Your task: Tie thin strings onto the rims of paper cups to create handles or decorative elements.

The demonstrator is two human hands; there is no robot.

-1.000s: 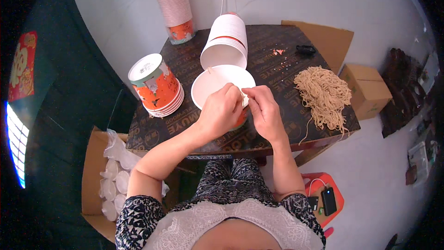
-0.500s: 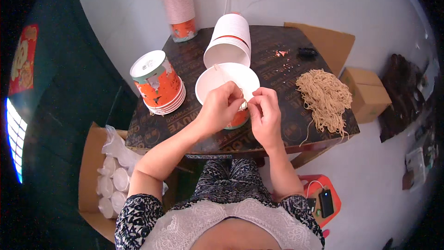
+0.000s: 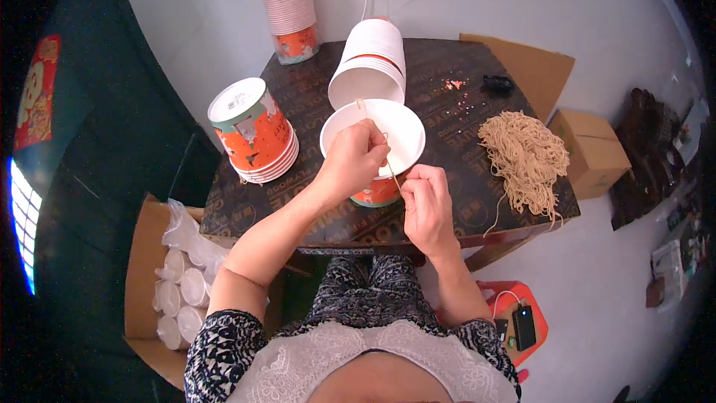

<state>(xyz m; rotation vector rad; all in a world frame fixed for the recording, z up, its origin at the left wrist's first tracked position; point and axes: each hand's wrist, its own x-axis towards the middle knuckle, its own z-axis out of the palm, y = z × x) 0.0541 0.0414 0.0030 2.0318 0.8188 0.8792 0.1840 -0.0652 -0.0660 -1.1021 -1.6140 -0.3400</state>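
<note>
Farthest left of the fingers, a red decoration [image 3: 36,92] hangs against a dark green surface. Nearer, below and left of the left fingers, an open cardboard box [image 3: 142,272] holds round white pieces [image 3: 195,287] in clear plastic. Up and left of the left fingers, on the desk [image 3: 447,153], stands an upside-down stack of orange-printed paper tubs [image 3: 253,134]; behind it, farther from the fingers, a tall stack of tubs [image 3: 285,0] rises inside a clear wrapper.

The left hand [image 3: 350,158] is over the near left part of an upright white-lined tub [image 3: 409,130], its fingers closed in a narrow pinch on a thin tan cord [image 3: 391,170]. The tub sits directly beneath and just beyond the fingers; a bit of cord also shows at its far rim, beyond the left fingers. Beyond that tub lies a stack of white tubs [image 3: 373,45] on its side, its mouth toward the fingers. From the left fingers the cord slants across the near rim to the right hand [image 3: 428,205], whose fingers are pinched narrow on it, just outside the tub.

Up and right of the right fingers are pinkish crumbs [image 3: 453,85] and a black object [image 3: 497,83]. Directly right of those fingers, near the desk edge, is a heap of tan cord [image 3: 526,157]. Below and right of them, a red stool [image 3: 542,317] bears a black phone-like device [image 3: 524,327]. Farthest right, past the heap, stands a closed cardboard box [image 3: 589,151].
</note>
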